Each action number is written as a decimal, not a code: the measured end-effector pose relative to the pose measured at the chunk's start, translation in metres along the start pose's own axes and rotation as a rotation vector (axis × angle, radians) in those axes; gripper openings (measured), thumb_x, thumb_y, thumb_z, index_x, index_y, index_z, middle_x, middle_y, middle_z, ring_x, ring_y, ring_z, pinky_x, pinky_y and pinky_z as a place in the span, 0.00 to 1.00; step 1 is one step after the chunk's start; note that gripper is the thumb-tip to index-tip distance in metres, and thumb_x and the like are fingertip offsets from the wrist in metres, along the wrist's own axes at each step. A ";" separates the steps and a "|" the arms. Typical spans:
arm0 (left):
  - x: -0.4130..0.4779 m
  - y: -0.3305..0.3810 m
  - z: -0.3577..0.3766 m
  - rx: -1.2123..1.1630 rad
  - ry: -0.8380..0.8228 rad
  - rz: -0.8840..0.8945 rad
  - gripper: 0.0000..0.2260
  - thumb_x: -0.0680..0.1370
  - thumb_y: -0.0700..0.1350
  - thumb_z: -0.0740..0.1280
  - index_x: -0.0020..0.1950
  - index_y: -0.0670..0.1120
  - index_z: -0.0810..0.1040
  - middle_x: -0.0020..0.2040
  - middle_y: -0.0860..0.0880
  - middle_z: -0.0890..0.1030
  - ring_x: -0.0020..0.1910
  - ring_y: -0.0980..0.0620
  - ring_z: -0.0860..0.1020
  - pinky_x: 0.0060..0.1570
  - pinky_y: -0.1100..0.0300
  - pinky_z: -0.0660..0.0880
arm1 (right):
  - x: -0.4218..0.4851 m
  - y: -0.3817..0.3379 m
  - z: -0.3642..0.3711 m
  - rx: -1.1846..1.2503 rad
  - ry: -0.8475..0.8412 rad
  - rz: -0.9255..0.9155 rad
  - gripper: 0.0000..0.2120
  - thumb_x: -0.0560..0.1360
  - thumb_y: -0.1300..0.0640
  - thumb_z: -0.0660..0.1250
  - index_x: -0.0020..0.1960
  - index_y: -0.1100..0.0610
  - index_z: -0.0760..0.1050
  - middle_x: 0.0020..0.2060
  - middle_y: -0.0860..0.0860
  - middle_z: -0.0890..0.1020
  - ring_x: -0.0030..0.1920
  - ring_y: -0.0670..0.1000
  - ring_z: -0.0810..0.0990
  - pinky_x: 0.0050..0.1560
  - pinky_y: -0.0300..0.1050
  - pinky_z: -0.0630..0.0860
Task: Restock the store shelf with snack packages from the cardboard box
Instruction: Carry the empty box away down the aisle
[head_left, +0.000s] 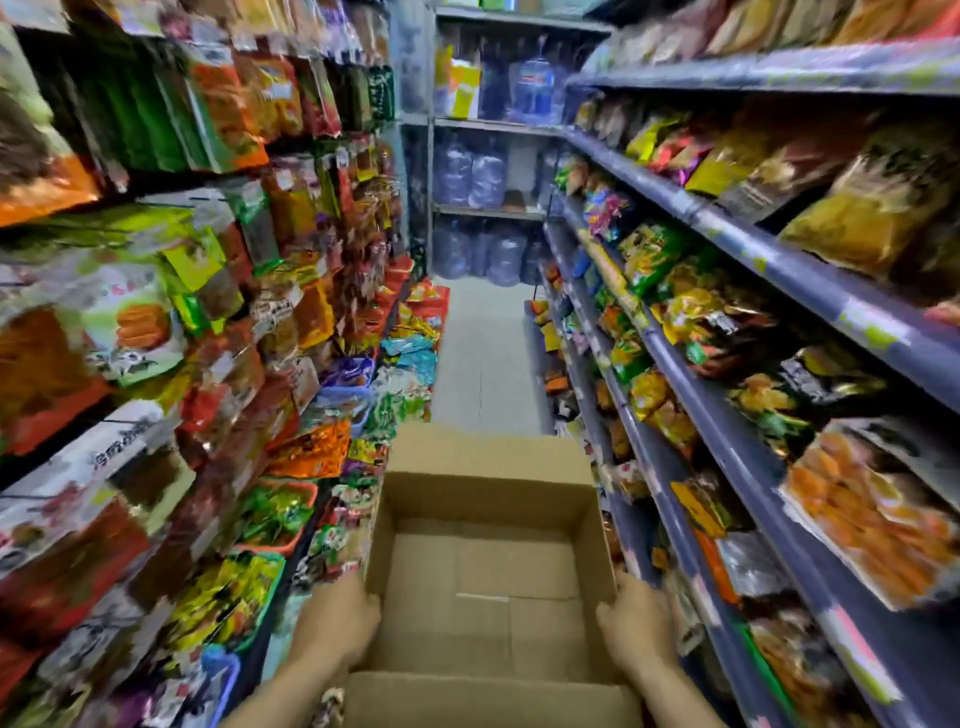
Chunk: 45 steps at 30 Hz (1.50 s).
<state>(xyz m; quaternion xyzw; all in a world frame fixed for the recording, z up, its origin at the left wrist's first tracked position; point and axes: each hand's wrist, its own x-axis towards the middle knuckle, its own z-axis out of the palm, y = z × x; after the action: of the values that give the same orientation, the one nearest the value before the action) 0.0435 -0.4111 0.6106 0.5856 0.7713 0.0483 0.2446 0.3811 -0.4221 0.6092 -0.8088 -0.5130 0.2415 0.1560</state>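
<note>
The open cardboard box (488, 499) is being held in the aisle, its side walls being gripped by the left hand (343, 618) and right hand (636, 623), fingers curled close together. The box is being flanked by shelves (779, 260) of snack packages (649, 254).

My view is evenly bright, with soft shadows under the shelves (779, 254). The snack packages (130, 322) on the left smear with motion blur; the cardboard box (483, 571) at centre looks sharpest. Wide-angle distortion bows the edges.
</note>
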 end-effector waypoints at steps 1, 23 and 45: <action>0.031 0.012 -0.002 -0.005 0.011 -0.004 0.09 0.76 0.52 0.62 0.51 0.49 0.76 0.47 0.48 0.84 0.49 0.46 0.82 0.46 0.56 0.77 | 0.027 -0.013 -0.002 0.018 -0.010 0.009 0.12 0.73 0.59 0.67 0.52 0.45 0.79 0.44 0.46 0.84 0.50 0.52 0.82 0.47 0.43 0.77; 0.659 0.257 -0.069 -0.061 0.006 0.008 0.16 0.73 0.53 0.59 0.55 0.49 0.76 0.51 0.44 0.85 0.51 0.42 0.82 0.47 0.54 0.79 | 0.672 -0.220 0.005 -0.035 0.014 0.020 0.07 0.73 0.59 0.64 0.48 0.52 0.79 0.38 0.51 0.83 0.39 0.54 0.81 0.33 0.45 0.75; 1.193 0.256 0.272 -0.073 -0.216 -0.187 0.12 0.78 0.44 0.64 0.61 0.49 0.75 0.54 0.40 0.83 0.54 0.38 0.80 0.48 0.52 0.74 | 1.183 -0.149 0.400 0.034 -0.166 0.212 0.09 0.78 0.66 0.60 0.49 0.57 0.78 0.38 0.54 0.79 0.39 0.57 0.76 0.37 0.47 0.69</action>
<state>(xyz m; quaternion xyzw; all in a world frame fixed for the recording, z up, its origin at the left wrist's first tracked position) 0.1546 0.7164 0.0819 0.5039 0.7894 -0.0100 0.3505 0.4710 0.7139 0.0766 -0.8331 -0.4316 0.3311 0.1002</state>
